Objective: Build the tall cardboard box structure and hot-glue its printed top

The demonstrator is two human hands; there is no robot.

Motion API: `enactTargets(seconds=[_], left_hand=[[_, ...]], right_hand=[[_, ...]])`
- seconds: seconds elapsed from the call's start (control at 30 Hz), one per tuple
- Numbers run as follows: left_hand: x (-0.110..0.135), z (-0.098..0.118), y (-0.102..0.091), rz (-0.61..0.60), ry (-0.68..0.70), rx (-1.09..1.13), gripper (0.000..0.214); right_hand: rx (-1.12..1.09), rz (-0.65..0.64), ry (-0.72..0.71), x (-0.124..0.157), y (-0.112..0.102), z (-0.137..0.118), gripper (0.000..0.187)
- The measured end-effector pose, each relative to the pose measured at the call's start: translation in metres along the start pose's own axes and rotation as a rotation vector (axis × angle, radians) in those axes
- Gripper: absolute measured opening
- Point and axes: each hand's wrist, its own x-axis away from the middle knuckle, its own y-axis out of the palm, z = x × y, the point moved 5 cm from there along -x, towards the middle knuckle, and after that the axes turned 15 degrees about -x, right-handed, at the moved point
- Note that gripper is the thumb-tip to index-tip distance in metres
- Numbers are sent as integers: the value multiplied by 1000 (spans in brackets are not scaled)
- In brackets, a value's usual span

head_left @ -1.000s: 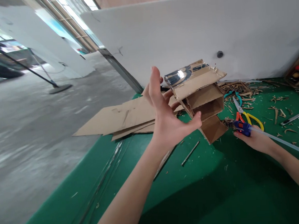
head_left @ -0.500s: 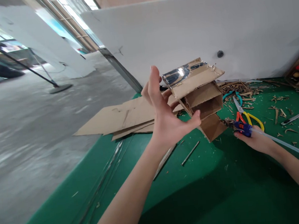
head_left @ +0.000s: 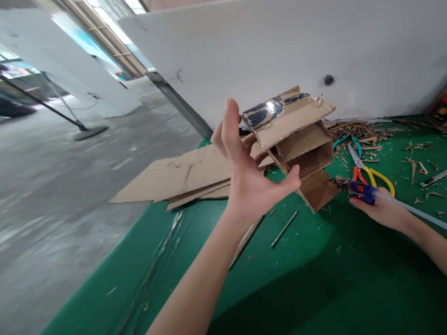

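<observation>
My left hand grips a small cardboard structure by its left side, thumb low and fingers partly behind it. The structure is tilted above the table, with open compartments facing right and clear tape shining on its top panel. In my right hand is a blue hot glue gun, a long clear glue stick running out of its back. The gun's nozzle end, covered in dark debris, is close to the lower right edge of the cardboard; whether they touch I cannot tell.
Flat cardboard sheets lie on the green table at left. Yellow-and-orange-handled scissors, teal-handled pliers, a utility knife and cardboard scraps are at right. A thin rod lies in front. A white panel stands behind.
</observation>
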Motion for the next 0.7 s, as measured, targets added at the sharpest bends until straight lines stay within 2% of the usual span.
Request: enactTargets(seconds=[0.13, 0.33, 0.47, 0.7], left_hand=[[-1, 1, 0, -10, 39, -2, 113], [-2, -4, -4, 16, -39, -14, 104], [-2, -1, -1, -18, 30, -9, 116], [-4, 5, -1, -69, 16, 55, 112]], right_hand=[[10, -8, 22, 0, 0, 2, 39], [-4, -28, 36, -2, -2, 12, 40], [-49, -53, 58, -2, -2, 15, 43], [-36, -51, 103, -2, -1, 12, 43]])
